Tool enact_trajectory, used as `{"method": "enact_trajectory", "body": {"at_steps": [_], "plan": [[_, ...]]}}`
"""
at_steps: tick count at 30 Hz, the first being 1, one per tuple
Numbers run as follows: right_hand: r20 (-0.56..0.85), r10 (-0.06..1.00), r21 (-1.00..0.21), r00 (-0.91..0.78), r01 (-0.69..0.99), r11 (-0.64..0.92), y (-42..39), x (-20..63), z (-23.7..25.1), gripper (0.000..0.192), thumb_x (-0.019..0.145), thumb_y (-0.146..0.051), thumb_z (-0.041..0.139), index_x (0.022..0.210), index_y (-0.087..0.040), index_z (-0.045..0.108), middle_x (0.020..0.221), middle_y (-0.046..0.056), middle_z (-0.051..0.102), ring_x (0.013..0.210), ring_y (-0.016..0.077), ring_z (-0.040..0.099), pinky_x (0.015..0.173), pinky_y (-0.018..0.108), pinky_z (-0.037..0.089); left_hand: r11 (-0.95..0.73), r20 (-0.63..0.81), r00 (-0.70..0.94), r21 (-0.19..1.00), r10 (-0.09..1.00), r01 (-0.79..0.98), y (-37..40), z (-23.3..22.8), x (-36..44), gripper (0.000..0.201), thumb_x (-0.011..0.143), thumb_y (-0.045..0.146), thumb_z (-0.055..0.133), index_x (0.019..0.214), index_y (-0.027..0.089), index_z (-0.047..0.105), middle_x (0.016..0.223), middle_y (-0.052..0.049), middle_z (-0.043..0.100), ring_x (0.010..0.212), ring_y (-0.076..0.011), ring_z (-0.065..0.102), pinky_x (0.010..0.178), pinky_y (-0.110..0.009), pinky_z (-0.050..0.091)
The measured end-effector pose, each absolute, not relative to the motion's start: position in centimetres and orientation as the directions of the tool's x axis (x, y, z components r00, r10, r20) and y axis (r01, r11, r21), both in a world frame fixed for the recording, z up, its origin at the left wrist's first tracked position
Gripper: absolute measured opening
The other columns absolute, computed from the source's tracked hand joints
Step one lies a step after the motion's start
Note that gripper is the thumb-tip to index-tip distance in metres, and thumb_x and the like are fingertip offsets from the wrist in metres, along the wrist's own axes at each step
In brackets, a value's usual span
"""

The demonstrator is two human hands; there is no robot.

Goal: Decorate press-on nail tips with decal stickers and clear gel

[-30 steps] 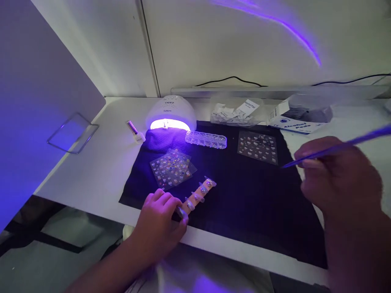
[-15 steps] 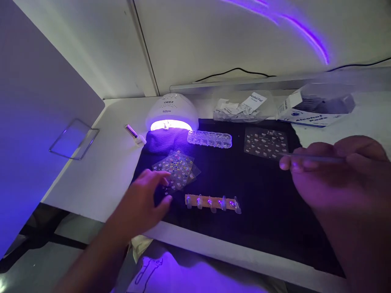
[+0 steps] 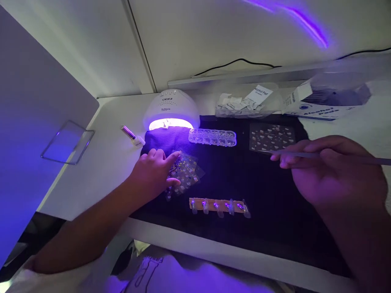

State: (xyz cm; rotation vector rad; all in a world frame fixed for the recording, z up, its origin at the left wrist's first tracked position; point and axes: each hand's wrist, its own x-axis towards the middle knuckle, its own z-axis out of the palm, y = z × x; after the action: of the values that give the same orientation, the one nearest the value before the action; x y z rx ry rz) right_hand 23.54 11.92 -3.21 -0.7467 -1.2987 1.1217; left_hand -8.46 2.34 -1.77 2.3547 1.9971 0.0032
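Observation:
My left hand [image 3: 155, 171] lies over a fanned stack of clear nail sticker sheets [image 3: 185, 173], thumb and index finger spread apart on its left side. In my right hand [image 3: 330, 167] is a pair of slim tweezers [image 3: 308, 154], held level with the tip pointing left. That tip is near the lower edge of another nail sticker sheet [image 3: 271, 137], and I cannot tell whether they touch. A narrow wooden-coloured strip [image 3: 200, 204] with several clear false nails [image 3: 217, 208] across it, bearing shiny violet-lit spots, rests between my hands.
A lit nail lamp [image 3: 171, 106] stands at the back, with a clear compartment case [image 3: 212, 137] before it. A polish bottle [image 3: 132, 135] is at left. Behind the black mat [image 3: 275, 236] are a clear tub of packets [image 3: 244, 103] and an alcohol pad box [image 3: 326, 103].
My left hand has moved up and forward over the sticker stack, its index finger now stretched along the top. My right hand has shifted slightly left, still holding the tweezers. The view has tilted slightly.

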Motion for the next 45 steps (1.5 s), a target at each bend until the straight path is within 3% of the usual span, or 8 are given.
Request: {"method": "enact_trajectory", "body": {"at_steps": [6, 12, 16, 20, 24, 27, 32, 45], "plan": [[0.349, 0.931, -0.923, -0.104, -0.208, 0.323, 11.9, 23.5, -3.0, 0.009, 0.072, -0.030, 0.079, 0.072, -0.023, 0.073, 0.063, 0.003, 0.072, 0.053, 0.0225, 0.066, 0.056, 0.041, 0.053, -0.200, -0.008, 0.203, 0.138, 0.979, 0.970, 3.0, -2.3, -9.4, 0.076, 0.072, 0.037, 0.087, 0.141, 0.026, 0.055, 0.097, -0.009, 0.065, 0.092, -0.0314, 0.061, 0.079, -0.046, 0.054], [0.350, 0.927, -0.919, -0.131, -0.239, 0.313, 11.7, 23.2, -2.9, 0.004, 0.073, -0.026, 0.077, 0.072, -0.024, 0.074, 0.064, 0.001, 0.072, 0.052, 0.0201, 0.066, 0.054, 0.037, 0.052, -0.189, 0.032, 0.191, 0.368, 0.981, 0.910, 4.0, -2.8, -10.4, 0.075, 0.077, 0.018, 0.077, 0.146, 0.022, 0.047, 0.099, -0.006, 0.067, 0.083, -0.0225, 0.064, 0.075, -0.039, 0.056], [0.368, 0.918, -0.915, -0.146, -0.235, 0.329, 11.3, 23.1, -2.4, 0.005, 0.077, -0.027, 0.074, 0.073, -0.025, 0.074, 0.066, 0.000, 0.071, 0.054, 0.0194, 0.066, 0.055, 0.036, 0.053, -0.191, 0.103, 0.161, 0.515, 0.982, 0.835, 4.7, -3.3, -11.1, 0.064, 0.079, 0.010, 0.069, 0.139, 0.024, 0.054, 0.089, -0.001, 0.066, 0.077, -0.0182, 0.062, 0.075, -0.037, 0.054], [0.436, 0.871, -0.896, -0.228, -0.204, 0.395, 9.4, 23.1, 0.0, 0.005, 0.084, -0.035, 0.072, 0.081, -0.032, 0.076, 0.076, 0.000, 0.073, 0.071, 0.0218, 0.070, 0.072, 0.042, 0.058, -0.240, 0.179, 0.160, 0.692, 0.971, 0.681, 4.8, -2.5, -10.9, 0.038, 0.082, 0.013, 0.066, 0.118, 0.025, 0.067, 0.070, 0.005, 0.063, 0.057, -0.0124, 0.056, 0.059, -0.029, 0.051], [0.538, 0.741, -0.842, -0.401, -0.202, 0.501, 6.4, 22.7, 2.8, 0.016, 0.090, -0.047, 0.064, 0.089, -0.039, 0.077, 0.073, 0.001, 0.075, 0.082, 0.0253, 0.070, 0.096, 0.050, 0.054, -0.327, 0.327, 0.084, 0.820, 0.941, 0.470, 3.6, -0.6, -8.7, 0.010, 0.086, 0.023, 0.066, 0.095, 0.021, 0.070, 0.076, 0.000, 0.067, 0.064, -0.0137, 0.062, 0.056, -0.027, 0.053], [0.533, 0.649, -0.839, -0.543, -0.242, 0.487, 5.3, 21.8, 3.6, 0.021, 0.097, -0.046, 0.055, 0.099, -0.041, 0.075, 0.080, 0.000, 0.074, 0.090, 0.0232, 0.068, 0.102, 0.048, 0.049, -0.402, 0.426, -0.005, 0.857, 0.905, 0.323, 2.4, 0.0, -6.4, 0.012, 0.084, 0.028, 0.072, 0.092, 0.021, 0.068, 0.083, -0.002, 0.069, 0.071, -0.0147, 0.065, 0.062, -0.027, 0.057], [0.637, 0.539, -0.770, -0.551, -0.485, 0.415, 5.6, 20.0, 1.8, 0.025, 0.099, -0.044, 0.054, 0.108, -0.034, 0.075, 0.082, 0.001, 0.072, 0.098, 0.0202, 0.064, 0.100, 0.040, 0.047, -0.455, 0.466, -0.084, 0.883, 0.881, 0.117, 1.4, -1.2, -3.3, 0.023, 0.080, 0.030, 0.080, 0.095, 0.021, 0.067, 0.077, 0.003, 0.064, 0.064, -0.0094, 0.061, 0.058, -0.019, 0.055], [0.534, 0.683, -0.824, -0.498, -0.488, 0.288, 5.7, 19.4, -1.0, 0.021, 0.095, -0.039, 0.063, 0.101, -0.027, 0.078, 0.084, 0.003, 0.074, 0.098, 0.0224, 0.068, 0.090, 0.040, 0.056, -0.440, 0.440, -0.009, 0.894, 0.898, -0.083, 0.3, -2.9, -1.8, 0.038, 0.069, 0.015, 0.090, 0.101, 0.023, 0.072, 0.079, 0.005, 0.068, 0.071, -0.0077, 0.065, 0.067, -0.013, 0.055]]}}
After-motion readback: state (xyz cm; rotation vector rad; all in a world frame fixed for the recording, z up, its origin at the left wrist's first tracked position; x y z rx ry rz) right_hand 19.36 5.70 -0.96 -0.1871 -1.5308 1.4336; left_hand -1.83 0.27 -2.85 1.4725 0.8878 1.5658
